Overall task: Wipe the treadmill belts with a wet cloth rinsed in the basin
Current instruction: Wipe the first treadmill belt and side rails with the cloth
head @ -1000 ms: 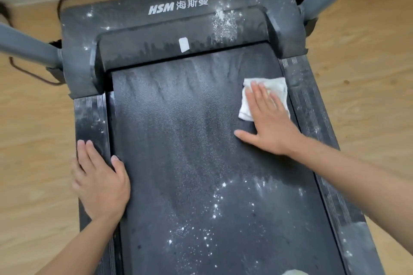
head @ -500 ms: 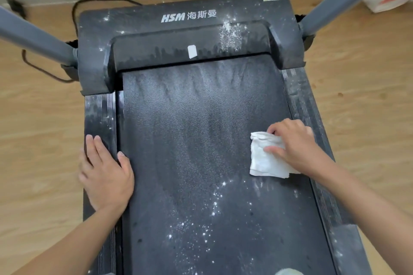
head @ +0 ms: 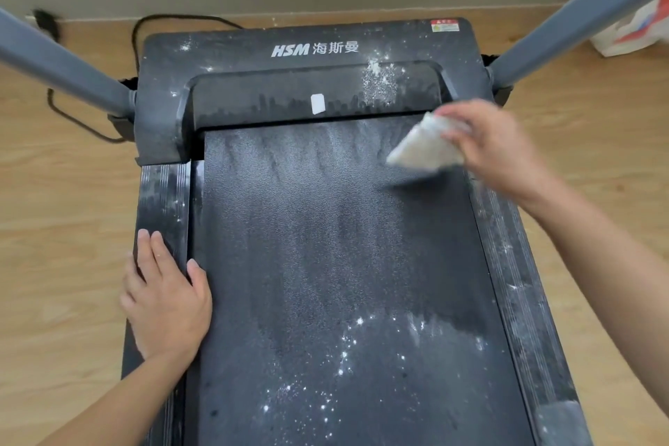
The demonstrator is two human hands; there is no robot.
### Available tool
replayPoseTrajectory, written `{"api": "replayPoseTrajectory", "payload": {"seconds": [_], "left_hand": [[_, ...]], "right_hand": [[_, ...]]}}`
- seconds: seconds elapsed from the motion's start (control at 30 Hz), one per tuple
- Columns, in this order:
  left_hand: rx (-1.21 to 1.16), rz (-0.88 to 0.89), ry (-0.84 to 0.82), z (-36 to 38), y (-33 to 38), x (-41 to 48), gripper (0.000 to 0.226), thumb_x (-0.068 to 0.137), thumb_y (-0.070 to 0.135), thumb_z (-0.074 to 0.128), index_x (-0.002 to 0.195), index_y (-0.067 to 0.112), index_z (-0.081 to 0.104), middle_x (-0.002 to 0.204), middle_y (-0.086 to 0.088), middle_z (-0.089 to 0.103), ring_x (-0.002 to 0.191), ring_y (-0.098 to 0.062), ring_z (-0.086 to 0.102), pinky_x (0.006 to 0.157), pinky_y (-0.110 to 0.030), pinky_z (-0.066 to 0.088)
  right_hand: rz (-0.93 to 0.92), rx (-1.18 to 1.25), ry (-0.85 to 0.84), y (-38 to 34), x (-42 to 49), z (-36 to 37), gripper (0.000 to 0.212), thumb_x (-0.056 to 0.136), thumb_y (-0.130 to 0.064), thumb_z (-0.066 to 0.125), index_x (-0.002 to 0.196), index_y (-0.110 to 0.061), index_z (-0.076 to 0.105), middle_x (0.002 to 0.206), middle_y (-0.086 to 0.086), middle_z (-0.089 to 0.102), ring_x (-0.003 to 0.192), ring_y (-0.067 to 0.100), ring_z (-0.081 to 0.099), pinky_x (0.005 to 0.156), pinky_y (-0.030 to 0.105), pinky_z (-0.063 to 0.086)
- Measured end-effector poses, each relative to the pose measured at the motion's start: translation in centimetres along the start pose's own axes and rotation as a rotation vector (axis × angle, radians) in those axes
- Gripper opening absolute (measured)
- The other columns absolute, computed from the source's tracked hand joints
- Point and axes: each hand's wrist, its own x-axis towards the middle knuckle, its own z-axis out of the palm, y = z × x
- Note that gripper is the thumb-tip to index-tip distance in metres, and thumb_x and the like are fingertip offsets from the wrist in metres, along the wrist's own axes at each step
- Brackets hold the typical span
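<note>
The treadmill belt (head: 325, 264) runs down the middle of the view, black and filmed with grey streaks of dust. The cloth (head: 423, 148), pale and bunched, is at the belt's far right corner, close to the front housing. The right hand (head: 499, 148) grips it by its upper edge with the fingers curled round the fabric. Both are smeared by motion. A dark shadow lies on the belt just under the cloth's lower edge, so the cloth seems to hang slightly off the surface, though the blur makes contact hard to judge.

The left hand (head: 166, 304) lies flat on the left side rail (head: 163, 199), fingers straight and close together, pointing toward the housing. Its thumb is spread out so the tip rests on the belt's left margin. The right side rail (head: 514, 282) shows pale smears along its ribs.

White specks (head: 347, 355) scatter over the near half of the belt. A denser powder patch (head: 380, 83) sits on the motor cover (head: 253, 58), right of a small white tag (head: 318, 104). The cover bears the letters HSM and a red sticker (head: 444, 26) at its far right corner.

Two grey uprights, left (head: 61, 65) and right (head: 579, 11), rise from the cover's sides. A black cable (head: 72, 116) loops over the wooden floor (head: 65, 192) on the left, and a white bag (head: 637, 33) stands at the far right.
</note>
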Motion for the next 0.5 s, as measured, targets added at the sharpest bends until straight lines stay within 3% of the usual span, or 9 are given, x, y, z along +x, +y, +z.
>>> {"api": "replayPoseTrajectory", "payload": {"seconds": [0.1, 0.17, 0.23, 0.37, 0.43, 0.5], "left_hand": [[0.000, -0.001, 0.012, 0.2, -0.1, 0.0, 0.068, 0.100, 0.037, 0.036, 0.161, 0.008, 0.026, 0.171, -0.009, 0.023, 0.146, -0.043, 0.034, 0.098, -0.064, 0.040], [0.007, 0.002, 0.018, 0.2, -0.1, 0.0, 0.068, 0.101, 0.037, 0.036, 0.161, 0.009, 0.026, 0.171, -0.009, 0.024, 0.146, -0.043, 0.035, 0.098, -0.064, 0.041], [0.013, 0.003, 0.021, 0.3, -0.2, 0.1, 0.067, 0.101, 0.037, 0.036, 0.162, 0.009, 0.026, 0.171, -0.009, 0.023, 0.146, -0.044, 0.034, 0.097, -0.065, 0.041], [0.015, 0.003, 0.028, 0.5, -0.3, 0.1, 0.068, 0.101, 0.037, 0.035, 0.162, 0.008, 0.026, 0.171, -0.010, 0.023, 0.147, -0.045, 0.033, 0.099, -0.067, 0.040], [0.030, 0.007, 0.027, 0.6, -0.3, 0.0, 0.067, 0.102, 0.037, 0.034, 0.162, 0.008, 0.026, 0.171, -0.010, 0.022, 0.147, -0.045, 0.033, 0.098, -0.066, 0.041], [0.040, 0.006, 0.022, 0.6, -0.4, 0.0, 0.067, 0.102, 0.037, 0.033, 0.162, 0.008, 0.025, 0.171, -0.009, 0.022, 0.146, -0.045, 0.033, 0.096, -0.066, 0.041]], "right_hand": [[-0.127, -0.020, 0.199, -0.3, 3.3, -2.3, 0.028, 0.100, -0.009, 0.060, 0.125, -0.014, 0.070, 0.112, 0.012, 0.065, 0.106, 0.028, 0.060, 0.096, 0.038, 0.045], [-0.141, -0.086, 0.242, -0.2, 4.3, -2.3, 0.028, 0.100, -0.011, 0.057, 0.124, -0.017, 0.070, 0.113, 0.011, 0.063, 0.107, 0.030, 0.056, 0.095, 0.038, 0.044], [-0.120, -0.154, 0.159, 0.8, 3.8, -0.2, 0.025, 0.102, -0.015, 0.055, 0.122, -0.019, 0.069, 0.113, 0.012, 0.060, 0.108, 0.033, 0.053, 0.093, 0.042, 0.046], [0.061, -0.156, -0.292, 3.8, -0.9, 5.6, 0.038, 0.093, -0.004, 0.055, 0.124, -0.025, 0.065, 0.126, 0.006, 0.054, 0.124, 0.037, 0.050, 0.106, 0.053, 0.045], [0.109, -0.142, -0.259, 4.2, -2.1, 6.3, 0.043, 0.090, -0.001, 0.056, 0.126, -0.022, 0.065, 0.130, 0.003, 0.054, 0.126, 0.034, 0.048, 0.108, 0.051, 0.043], [0.135, -0.149, -0.121, 3.7, -1.8, 6.2, 0.039, 0.090, -0.002, 0.058, 0.126, -0.017, 0.066, 0.129, 0.007, 0.058, 0.125, 0.035, 0.050, 0.106, 0.049, 0.040]]}}
